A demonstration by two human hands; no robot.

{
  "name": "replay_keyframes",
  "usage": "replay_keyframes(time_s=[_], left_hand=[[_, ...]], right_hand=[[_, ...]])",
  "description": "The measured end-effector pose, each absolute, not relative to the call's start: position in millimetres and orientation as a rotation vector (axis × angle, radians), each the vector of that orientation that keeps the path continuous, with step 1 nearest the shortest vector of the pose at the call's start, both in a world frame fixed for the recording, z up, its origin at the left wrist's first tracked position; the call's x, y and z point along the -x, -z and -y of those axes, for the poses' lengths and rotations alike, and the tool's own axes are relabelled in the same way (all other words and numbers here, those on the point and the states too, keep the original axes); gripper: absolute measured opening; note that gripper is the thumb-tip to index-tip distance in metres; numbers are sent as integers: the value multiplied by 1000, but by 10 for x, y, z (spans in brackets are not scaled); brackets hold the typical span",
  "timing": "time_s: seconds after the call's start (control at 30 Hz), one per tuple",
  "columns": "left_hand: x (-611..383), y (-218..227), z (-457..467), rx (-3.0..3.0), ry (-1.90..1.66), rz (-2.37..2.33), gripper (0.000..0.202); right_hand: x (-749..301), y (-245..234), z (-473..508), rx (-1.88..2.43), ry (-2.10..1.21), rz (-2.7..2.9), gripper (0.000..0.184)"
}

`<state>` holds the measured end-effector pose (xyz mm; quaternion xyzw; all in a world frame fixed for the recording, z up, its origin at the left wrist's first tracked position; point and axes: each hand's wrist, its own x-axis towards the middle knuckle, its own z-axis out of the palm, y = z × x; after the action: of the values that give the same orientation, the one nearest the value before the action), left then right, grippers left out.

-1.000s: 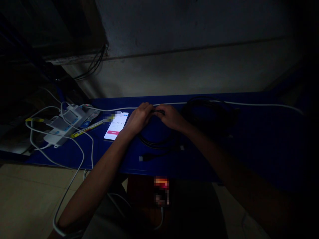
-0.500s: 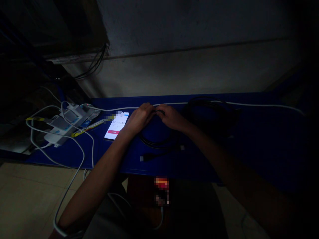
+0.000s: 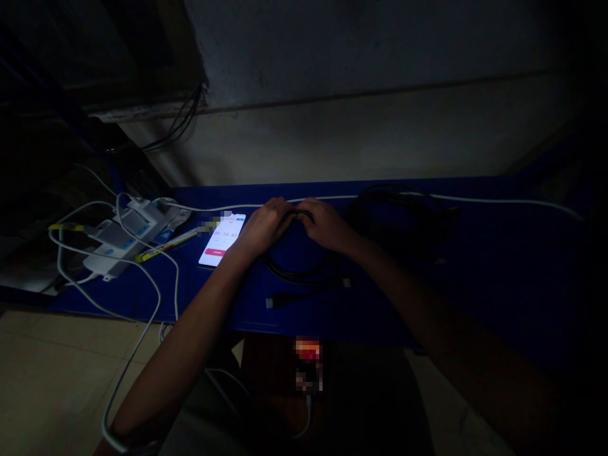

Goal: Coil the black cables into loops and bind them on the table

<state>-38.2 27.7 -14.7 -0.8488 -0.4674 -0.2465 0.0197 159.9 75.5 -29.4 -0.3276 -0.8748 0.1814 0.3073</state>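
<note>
A coiled black cable (image 3: 297, 277) lies on the blue table (image 3: 237, 309), with a plug at each end showing on the near side. My left hand (image 3: 272, 220) is closed on the far part of the coil. Close beside it, my right hand (image 3: 325, 223) grips the same stretch of cable, and a short dark length shows between the two hands. Fingertips of both hands are mostly hidden in the dim light. Just left of my left hand rests a lit phone (image 3: 221, 239) with a timer on its screen.
At the left sits a white power strip (image 3: 128, 234) with white cords and a yellow-tipped stick (image 3: 173, 242). Another dark cable bundle (image 3: 399, 212) lies right of my hands. A white cord (image 3: 475, 199) runs along the table's back, before a wall. Below is a pixelated, lit device (image 3: 308, 364).
Almost nothing differs. Both hands keep their hold on the cable, and the dark length between them shows slightly more.
</note>
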Motion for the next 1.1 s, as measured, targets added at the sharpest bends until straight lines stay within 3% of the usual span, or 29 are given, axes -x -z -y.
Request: replay_keyframes(time_s=[0.5, 0.8, 1.1], left_hand=[[365, 135, -265, 2591, 684, 1493, 26], [335, 112, -230, 2543, 634, 1496, 25], [311, 99, -220, 2550, 577, 1492, 26]], right_hand=[[-1627, 241, -722, 893, -385, 2340, 22], [-1634, 277, -738, 991, -350, 2297, 7], [-1589, 340, -735, 1069, -441, 2221, 7]])
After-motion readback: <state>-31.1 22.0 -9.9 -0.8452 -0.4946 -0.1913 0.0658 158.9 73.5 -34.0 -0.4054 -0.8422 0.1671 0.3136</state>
